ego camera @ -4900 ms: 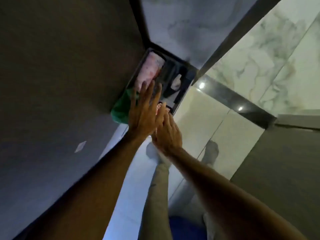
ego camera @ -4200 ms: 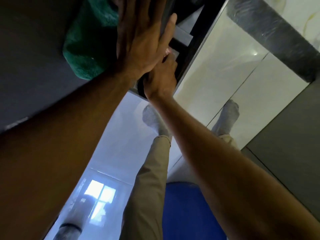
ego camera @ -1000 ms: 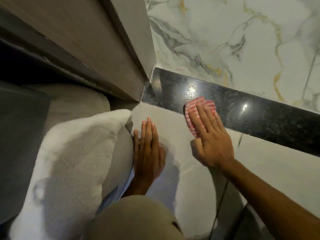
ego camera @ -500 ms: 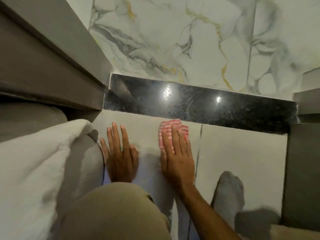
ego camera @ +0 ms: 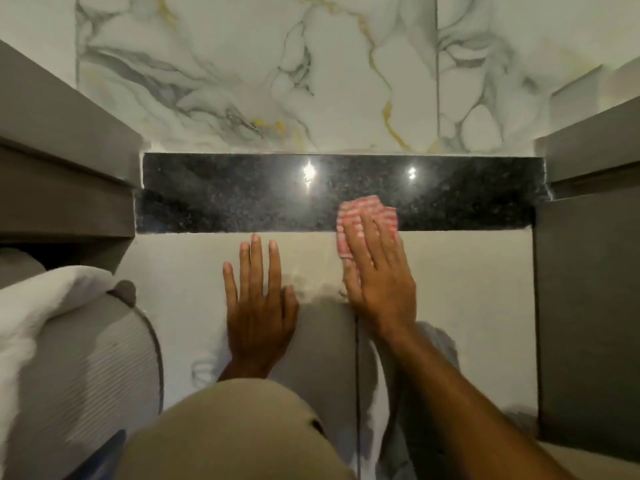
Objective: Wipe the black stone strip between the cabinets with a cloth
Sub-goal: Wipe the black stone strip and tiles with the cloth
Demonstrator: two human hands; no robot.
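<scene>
Left hand (ego camera: 258,306): flat, palm down, fingers straight and nearly together, pointing forward, thumb out to the right.
Right hand (ego camera: 377,271): flat, palm down, straight fingers pressing on the cloth (ego camera: 367,209).
Right forearm: bare, slanting in from the lower right corner.
Left forearm: hidden behind the bent knee (ego camera: 225,431).
Spacing: hands side by side, not touching, right one further forward.

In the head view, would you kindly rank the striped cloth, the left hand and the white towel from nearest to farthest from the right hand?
1. striped cloth: under the right hand's fingers, across the black stone strip's edge.
2. left hand: just to its left, flat on the floor tile.
3. white towel: far left.
</scene>
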